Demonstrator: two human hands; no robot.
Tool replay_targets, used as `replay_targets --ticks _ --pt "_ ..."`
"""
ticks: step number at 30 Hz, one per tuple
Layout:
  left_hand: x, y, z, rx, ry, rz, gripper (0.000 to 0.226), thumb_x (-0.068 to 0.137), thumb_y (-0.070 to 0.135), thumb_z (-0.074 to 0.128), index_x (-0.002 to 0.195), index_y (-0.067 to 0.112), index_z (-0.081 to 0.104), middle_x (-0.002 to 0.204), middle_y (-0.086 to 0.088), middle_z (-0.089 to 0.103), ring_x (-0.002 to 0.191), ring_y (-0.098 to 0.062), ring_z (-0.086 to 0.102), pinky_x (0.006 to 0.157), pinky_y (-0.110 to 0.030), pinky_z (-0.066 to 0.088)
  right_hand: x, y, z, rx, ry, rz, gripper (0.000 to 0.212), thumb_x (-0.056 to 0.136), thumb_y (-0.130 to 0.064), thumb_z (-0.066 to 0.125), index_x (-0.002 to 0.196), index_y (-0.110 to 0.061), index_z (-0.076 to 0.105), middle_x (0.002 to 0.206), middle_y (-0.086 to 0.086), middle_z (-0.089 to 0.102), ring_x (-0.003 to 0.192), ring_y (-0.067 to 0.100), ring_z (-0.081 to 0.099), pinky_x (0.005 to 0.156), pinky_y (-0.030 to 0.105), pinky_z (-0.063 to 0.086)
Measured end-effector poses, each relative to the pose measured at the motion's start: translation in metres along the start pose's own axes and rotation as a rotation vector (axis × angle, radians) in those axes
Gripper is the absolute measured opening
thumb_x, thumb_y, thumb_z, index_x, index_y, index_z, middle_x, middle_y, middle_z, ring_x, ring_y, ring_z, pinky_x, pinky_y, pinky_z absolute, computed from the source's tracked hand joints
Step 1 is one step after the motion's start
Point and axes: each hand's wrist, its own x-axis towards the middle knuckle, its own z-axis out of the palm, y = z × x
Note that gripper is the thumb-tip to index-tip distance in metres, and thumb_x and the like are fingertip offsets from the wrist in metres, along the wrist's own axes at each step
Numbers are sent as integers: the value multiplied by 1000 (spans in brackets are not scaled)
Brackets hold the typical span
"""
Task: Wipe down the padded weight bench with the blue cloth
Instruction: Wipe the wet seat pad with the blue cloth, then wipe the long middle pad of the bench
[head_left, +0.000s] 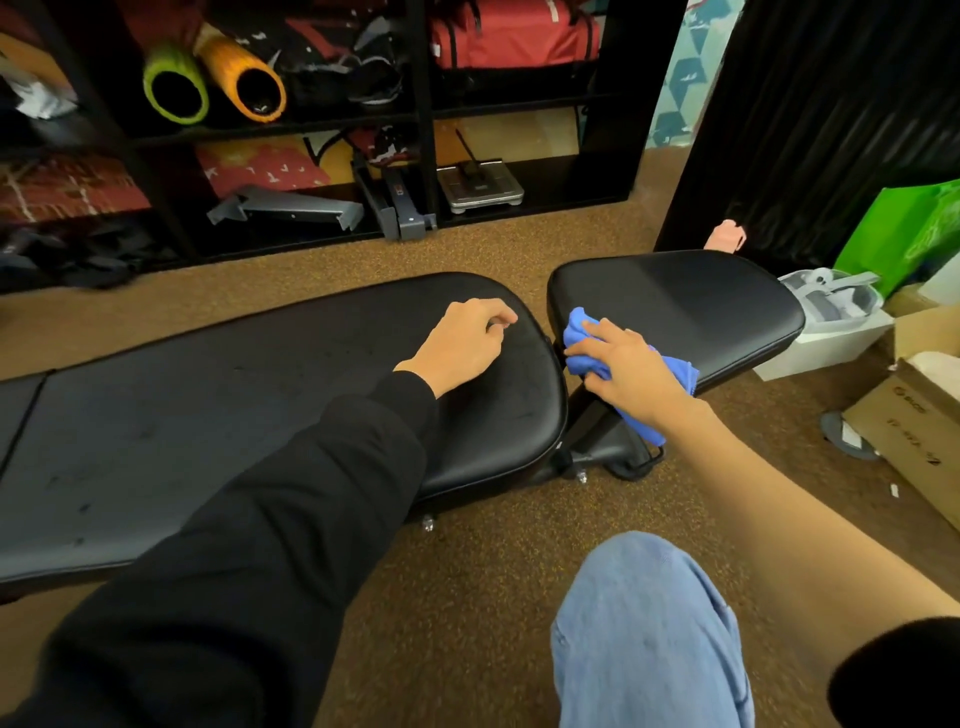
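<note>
The black padded weight bench has a long back pad (234, 415) on the left and a shorter seat pad (685, 301) on the right, with a gap between them. My right hand (628, 374) holds the blue cloth (582, 338) against the near left edge of the seat pad, beside the gap; part of the cloth hangs below my palm. My left hand (462, 343) rests on the right end of the back pad with its fingers curled under, holding nothing I can see.
A black shelf unit (426, 104) with foam rollers (213, 83), bags and a scale stands behind the bench. Cardboard boxes (914, 415), a white box (831, 332) and a green bag (904, 228) crowd the right. My knee (644, 623) is on the brown carpet in front.
</note>
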Motion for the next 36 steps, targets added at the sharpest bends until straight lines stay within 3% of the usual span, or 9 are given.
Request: replay_targets --ticks 5,10,13,15,21,24,29,33,36 --pt "-27 -3 -21 -87 19 0 29 95 6 43 112 13 66 106 -3 67 97 -13 59 83 -20 42 -6 -7 -6 26 -101 18 34 84 -3 58 116 -12 65 140 13 47 135 37 36 101 38 30" --pt "-52 -3 -37 -191 8 -63 29 94 2 43 113 7 64 103 -9 68 91 -12 63 71 -9 47 -2 -48 -30 209 109 79 28 79 5 55 100 -6 70 102 16 67 98 33 60 74 17 32" --pt "-66 3 -47 -308 -6 -125 27 97 9 45 116 6 64 103 -9 69 89 -12 65 65 -6 49 6 -89 -47 323 261 47 26 81 6 54 100 -2 69 103 12 68 93 19 58 74 0 28" --pt "-74 8 -53 -410 -27 -188 29 100 19 43 119 8 62 106 -7 69 92 -14 67 76 -18 55 18 -114 -53 392 285 21 25 86 -2 55 108 -6 67 108 7 66 91 9 54 74 -5 26" --pt "-93 4 -62 -899 -71 -382 46 97 53 39 122 21 60 115 -4 69 106 -20 66 92 -41 53 47 -181 -43 567 171 34 31 97 -33 46 121 -21 61 122 -1 63 108 14 55 83 18 33" --pt "-100 -4 -62 -1021 46 -417 45 95 47 49 124 15 59 120 -6 66 114 -18 61 104 -40 44 48 -199 -29 760 73 95 35 99 -38 39 124 -23 60 127 -2 60 117 14 52 90 23 37" --pt "-111 -11 -64 -937 90 -348 33 95 27 56 122 8 57 116 -9 67 107 -21 65 100 -42 49 48 -202 -22 940 51 162 32 97 -38 42 123 -29 58 122 -10 58 111 8 54 95 30 45" --pt "-107 3 -59 -982 -5 -262 30 94 8 53 124 11 54 119 -9 65 108 -21 65 97 -41 51 46 -192 -20 943 89 176 33 89 -43 57 120 -32 56 115 -11 57 104 7 55 86 27 47" --pt "-103 9 -53 -978 -87 -227 37 95 10 52 132 14 50 123 -5 64 110 -18 64 94 -39 53 45 -177 -22 870 164 167 33 85 -33 64 118 -28 58 113 -9 59 102 11 57 83 29 51"
